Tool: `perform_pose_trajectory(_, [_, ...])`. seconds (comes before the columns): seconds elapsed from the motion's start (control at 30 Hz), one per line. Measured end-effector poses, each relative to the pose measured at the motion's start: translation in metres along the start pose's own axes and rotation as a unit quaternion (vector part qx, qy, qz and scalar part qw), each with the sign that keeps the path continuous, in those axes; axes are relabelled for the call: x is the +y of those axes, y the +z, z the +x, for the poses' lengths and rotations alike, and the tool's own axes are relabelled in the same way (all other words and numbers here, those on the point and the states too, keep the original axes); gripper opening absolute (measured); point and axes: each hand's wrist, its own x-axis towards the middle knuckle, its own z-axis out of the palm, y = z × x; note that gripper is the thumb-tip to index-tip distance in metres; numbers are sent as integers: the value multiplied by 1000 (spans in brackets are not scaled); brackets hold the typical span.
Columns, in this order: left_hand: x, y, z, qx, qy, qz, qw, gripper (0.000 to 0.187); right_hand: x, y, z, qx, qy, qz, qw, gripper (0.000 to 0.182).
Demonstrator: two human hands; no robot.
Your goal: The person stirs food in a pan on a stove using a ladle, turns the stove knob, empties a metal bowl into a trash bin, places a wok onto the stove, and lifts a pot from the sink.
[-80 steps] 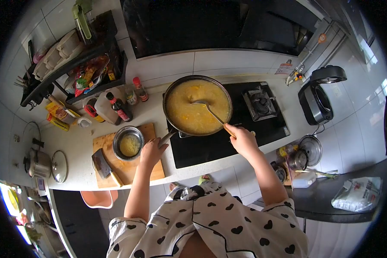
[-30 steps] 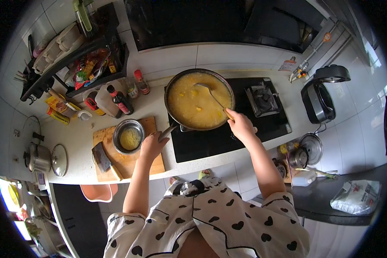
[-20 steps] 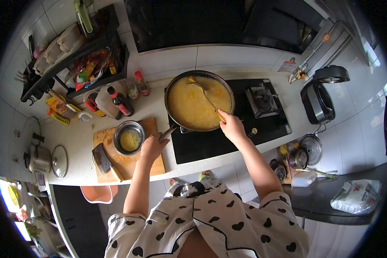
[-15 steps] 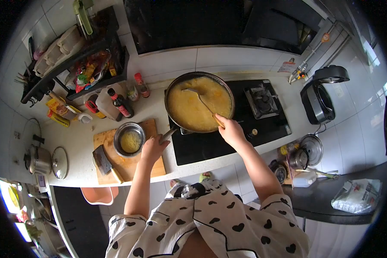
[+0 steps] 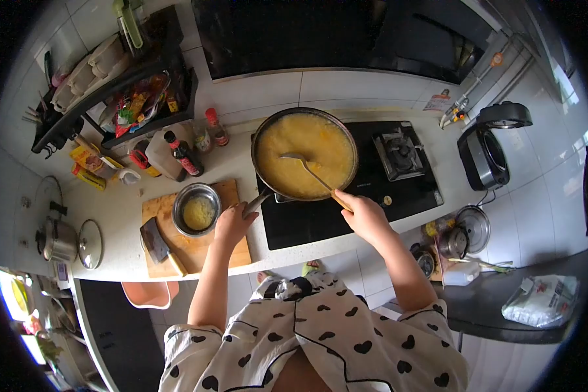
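A wide frying pan (image 5: 258,171) full of yellow, soupy food (image 5: 307,137) sits on the left burner of the black gas stove (image 5: 294,228). My left hand (image 5: 234,224) is closed around the pan's handle (image 5: 257,202). In my right hand (image 5: 366,214) is the wooden handle of a spatula (image 5: 317,178), its metal head partly sunk in the food near the pan's middle. Just left of my left hand, a steel bowl (image 5: 178,212) with pale yellow bits inside rests on a wooden cutting board (image 5: 225,251).
A cleaver (image 5: 155,242) lies on the board's left side. Behind the board stand a dark sauce bottle (image 5: 184,155) and other seasonings. A glass lid (image 5: 90,244) and a steel pot (image 5: 60,240) are at the far left. A rice cooker (image 5: 487,153) with raised lid stands right.
The spatula head has moved down, nearer the middle of the pan. My right hand has shifted right and towards me, while the left stays on the handle.
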Motion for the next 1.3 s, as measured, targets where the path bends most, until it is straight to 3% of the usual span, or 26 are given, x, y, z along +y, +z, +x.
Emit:
perform_pose_trajectory(0.33, [-1,0,-1,17,15,-5,1000,43,-10,-23,-24,-26,-1,9,1000,41])
perform_pose_trajectory(0.43, [-4,4,0,25,24,-12,999,44,-32,-39,-26,-80,73,17,994,40])
perform_pose_trajectory(0.63, [-5,7,1,44,38,-8,998,39,-21,-12,-19,-4,18,-24,1000,41])
perform_pose_trajectory(1.3, [-6,7,0,45,36,-10,998,40,17,44,35,68,62,-29,995,46])
